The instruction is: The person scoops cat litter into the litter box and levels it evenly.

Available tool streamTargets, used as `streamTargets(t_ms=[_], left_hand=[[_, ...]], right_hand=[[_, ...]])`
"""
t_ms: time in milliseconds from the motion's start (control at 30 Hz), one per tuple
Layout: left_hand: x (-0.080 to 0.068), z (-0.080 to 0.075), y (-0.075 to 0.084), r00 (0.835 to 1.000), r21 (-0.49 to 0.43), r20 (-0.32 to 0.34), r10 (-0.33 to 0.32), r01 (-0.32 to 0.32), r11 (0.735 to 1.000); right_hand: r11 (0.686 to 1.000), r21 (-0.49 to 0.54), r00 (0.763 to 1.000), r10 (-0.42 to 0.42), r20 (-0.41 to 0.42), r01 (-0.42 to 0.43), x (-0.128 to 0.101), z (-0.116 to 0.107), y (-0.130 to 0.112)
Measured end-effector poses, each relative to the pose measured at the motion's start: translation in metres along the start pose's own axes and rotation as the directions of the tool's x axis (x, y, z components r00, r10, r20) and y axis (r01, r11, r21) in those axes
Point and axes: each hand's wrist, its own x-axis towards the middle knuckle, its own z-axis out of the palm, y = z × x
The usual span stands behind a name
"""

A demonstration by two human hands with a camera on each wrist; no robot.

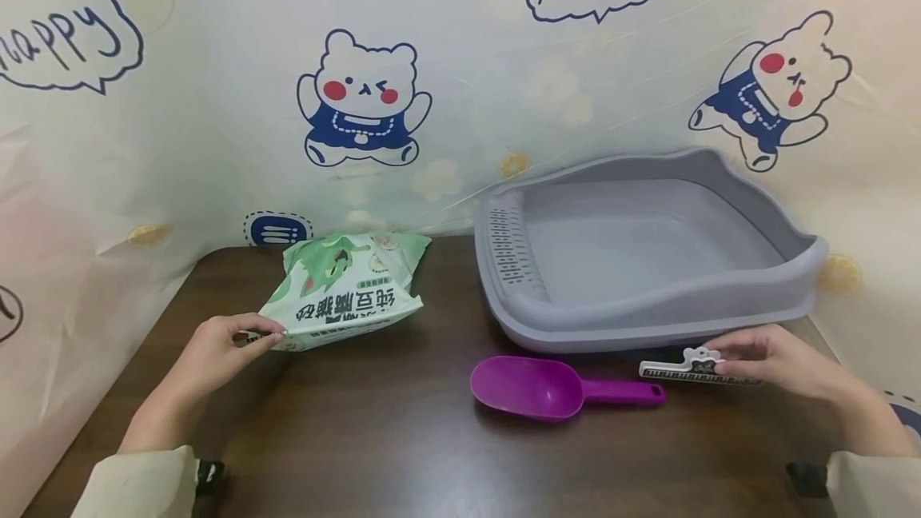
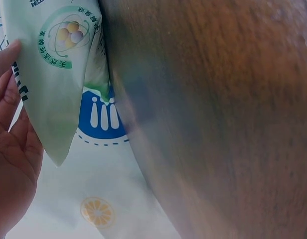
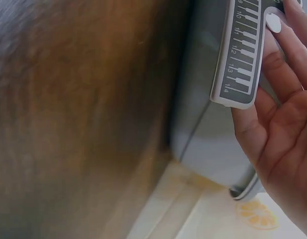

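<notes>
At the table's left, my left hand [image 1: 226, 348] pinches the near corner of a green and white cat litter bag [image 1: 345, 282]. In the left wrist view the thumb lies on the front of the bag [image 2: 59, 99] and the fingers sit behind its edge. My right hand [image 1: 780, 362] holds a long white clip [image 1: 669, 372] in front of the grey litter box [image 1: 647, 302]. The right wrist view shows piano-key markings and numbers along the clip [image 3: 240, 59], with fingers behind it. Left of the clip lies a purple scoop [image 1: 532, 388], its handle pointing right.
The litter box stands at the back right of the brown wooden table [image 1: 403, 454], against a wall covering [image 1: 475, 86] printed with bears and lettering. The bag rests near the table's back left edge. A slotted step [image 1: 508, 246] forms the box's left end.
</notes>
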Motion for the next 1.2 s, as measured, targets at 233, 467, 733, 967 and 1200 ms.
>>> streamTargets(t_ms=[233,467,733,967,1200], left_hand=[[-0.004,0.002,-0.002,0.999,-0.01,0.013,-0.031,0.032,0.999],[-0.004,0.0,-0.001,1.0,0.007,0.024,-0.011,0.011,1.0],[-0.005,-0.001,-0.001,0.999,0.008,-0.006,0.032,-0.032,0.999],[-0.005,-0.002,-0.001,0.998,0.011,-0.028,0.052,-0.052,0.999],[-0.006,-0.002,0.0,0.999,0.004,-0.02,0.042,-0.042,0.999]], right_hand=[[0.996,0.062,0.996,0.056,0.067,-0.061,-0.003,0.0,0.014],[0.994,0.102,0.995,0.041,0.086,-0.05,-0.005,0.002,0.021],[0.99,0.14,0.998,-0.017,0.058,0.009,-0.004,0.006,0.025],[0.994,0.096,0.999,-0.053,0.006,0.053,-0.004,0.006,0.029],[0.997,0.061,0.999,-0.053,-0.003,0.053,-0.005,-0.001,0.026]])
